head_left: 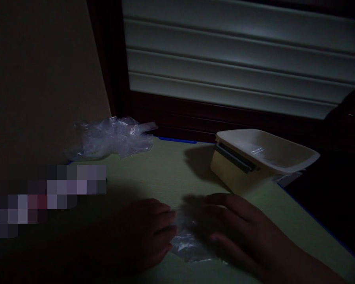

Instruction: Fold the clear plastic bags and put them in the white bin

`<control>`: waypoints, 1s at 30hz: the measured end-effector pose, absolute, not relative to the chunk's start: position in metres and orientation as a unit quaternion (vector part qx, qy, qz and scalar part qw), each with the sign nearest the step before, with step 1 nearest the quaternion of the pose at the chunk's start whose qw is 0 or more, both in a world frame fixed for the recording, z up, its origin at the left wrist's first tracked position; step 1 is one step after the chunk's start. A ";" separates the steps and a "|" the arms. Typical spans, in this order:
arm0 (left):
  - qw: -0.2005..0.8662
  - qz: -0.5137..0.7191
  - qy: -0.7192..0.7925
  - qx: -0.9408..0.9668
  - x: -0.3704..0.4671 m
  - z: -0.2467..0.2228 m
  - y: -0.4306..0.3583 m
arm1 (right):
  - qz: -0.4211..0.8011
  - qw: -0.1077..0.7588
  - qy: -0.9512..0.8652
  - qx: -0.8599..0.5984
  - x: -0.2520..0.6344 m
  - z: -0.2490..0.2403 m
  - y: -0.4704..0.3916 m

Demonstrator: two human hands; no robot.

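Note:
A small clear plastic bag (pixel 191 240) lies flat and wrinkled on the pale green tabletop, between my two hands. From the left, my left hand (pixel 152 232) rests palm down, its slightly bent fingertips at the bag's left edge. My right hand (pixel 245 230) is over the bag's right side with fingers apart and thumb below them. Neither hand visibly grasps anything. Dim light and shadow hide the undersides of both hands and part of the bag.
A cream plastic bin (pixel 233 171) with a grey slot handle stands tilted at the table's right edge, with clear plastic inside. Crumpled clear plastic bags (pixel 115 136) lie at the back left. Behind are a louvred panel (pixel 225 55) and a wall. The table (pixel 165 169) has blue edging.

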State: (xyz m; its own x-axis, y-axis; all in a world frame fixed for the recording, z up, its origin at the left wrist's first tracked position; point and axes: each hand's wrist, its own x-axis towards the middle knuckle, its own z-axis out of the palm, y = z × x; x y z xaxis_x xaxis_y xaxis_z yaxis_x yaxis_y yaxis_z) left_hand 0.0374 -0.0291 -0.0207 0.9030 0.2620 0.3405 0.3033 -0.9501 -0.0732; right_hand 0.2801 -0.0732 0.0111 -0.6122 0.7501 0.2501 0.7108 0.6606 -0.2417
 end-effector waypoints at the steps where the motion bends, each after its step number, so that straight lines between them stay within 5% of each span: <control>1: 0.070 -0.173 -0.134 -0.973 0.038 -0.020 -0.030 | 0.055 0.149 -0.908 -0.387 0.277 0.010 -0.074; 8: 0.077 -0.206 -0.135 -0.966 0.038 -0.021 -0.032 | 0.086 0.017 -0.933 -0.349 0.264 0.003 -0.079; 30: 0.112 -0.183 -0.234 -0.948 0.030 -0.029 -0.027 | 0.228 0.007 -0.831 -0.508 0.316 0.014 -0.080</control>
